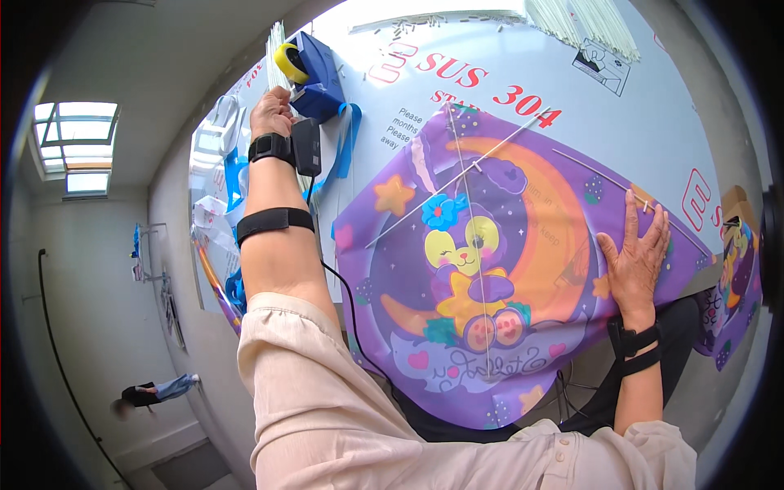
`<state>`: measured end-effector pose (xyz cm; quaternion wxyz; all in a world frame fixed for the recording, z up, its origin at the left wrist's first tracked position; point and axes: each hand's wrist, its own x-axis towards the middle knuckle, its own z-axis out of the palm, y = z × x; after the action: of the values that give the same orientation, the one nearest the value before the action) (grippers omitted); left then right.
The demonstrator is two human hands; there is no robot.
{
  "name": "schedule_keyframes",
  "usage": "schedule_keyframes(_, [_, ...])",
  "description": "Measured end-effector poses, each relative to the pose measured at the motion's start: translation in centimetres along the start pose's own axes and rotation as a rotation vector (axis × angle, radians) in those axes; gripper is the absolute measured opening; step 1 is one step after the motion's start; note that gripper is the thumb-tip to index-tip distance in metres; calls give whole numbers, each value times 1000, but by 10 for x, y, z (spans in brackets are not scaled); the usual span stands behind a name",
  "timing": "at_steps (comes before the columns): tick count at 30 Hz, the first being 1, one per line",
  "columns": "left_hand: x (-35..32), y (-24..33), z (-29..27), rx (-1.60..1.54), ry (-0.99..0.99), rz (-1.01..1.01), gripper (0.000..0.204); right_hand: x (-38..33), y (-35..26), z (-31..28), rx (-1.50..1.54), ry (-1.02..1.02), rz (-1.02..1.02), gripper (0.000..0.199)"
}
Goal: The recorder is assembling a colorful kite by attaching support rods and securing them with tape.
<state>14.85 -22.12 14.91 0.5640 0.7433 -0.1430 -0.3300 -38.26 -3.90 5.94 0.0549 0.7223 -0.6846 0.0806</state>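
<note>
A purple kite [371,306] with a cartoon animal, a yellow star and an orange crescent moon lies before me, its lower end over my lap. Thin white rods cross on it, and another rod [596,172] runs along its right side. My right hand [637,253] rests flat on the kite beside this rod, fingers spread. Stretched far forward, my left hand [273,113] has its fingers curled next to a blue tape dispenser [320,82] with a yellow tape roll [290,63]. What those fingers hold, if anything, is hidden. A bundle of pale rods [276,39] lies just beyond.
The table [686,106] has a printed white covering. More white rods [584,28] lie at its far edge. Blue ribbon [349,135] and plastic bags lie by my left arm. A black cable [347,294] runs from my left wrist. Another printed kite [735,286] hangs at right.
</note>
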Motion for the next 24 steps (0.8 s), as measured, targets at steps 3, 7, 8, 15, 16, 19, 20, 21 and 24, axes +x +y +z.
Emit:
schedule_keyframes(3, [-8, -17, -9, -105, -97, -106, 12, 0, 0, 0, -7, -6, 6, 74])
schedule_keyframes(7, [-3, -39, -8, -267, -120, -183, 13, 0, 0, -1, -15, -19, 8, 73])
schedule_keyframes(8, [1, -41, -6, -329, -101, -234, 12, 0, -1, -1, -12, -22, 12, 73])
schedule_keyframes(15, [-18, -41, -11, 26, -69, -19, 7, 1, -2, -3, -12, -19, 44, 75])
schedule_keyframes(16, [-33, -48, 0, 64, -88, 23, 5, 1, -1, -3, 22, 5, 33, 76])
schedule_keyframes(19, [-84, -45, 47, 16, -130, 233, 5, 0, 2, -2, 65, -17, 54, 76])
schedule_keyframes(20, [-106, -40, 64, 18, -379, 339, 6, 0, 2, -2, 81, 9, 61, 76])
schedule_keyframes(21, [-130, -32, 80, 8, -576, 390, 8, 0, 3, -2, 104, -4, 82, 75])
schedule_keyframes(24, [-209, -37, 138, 321, -1132, 727, 11, 0, 2, -2, 131, 7, 116, 75])
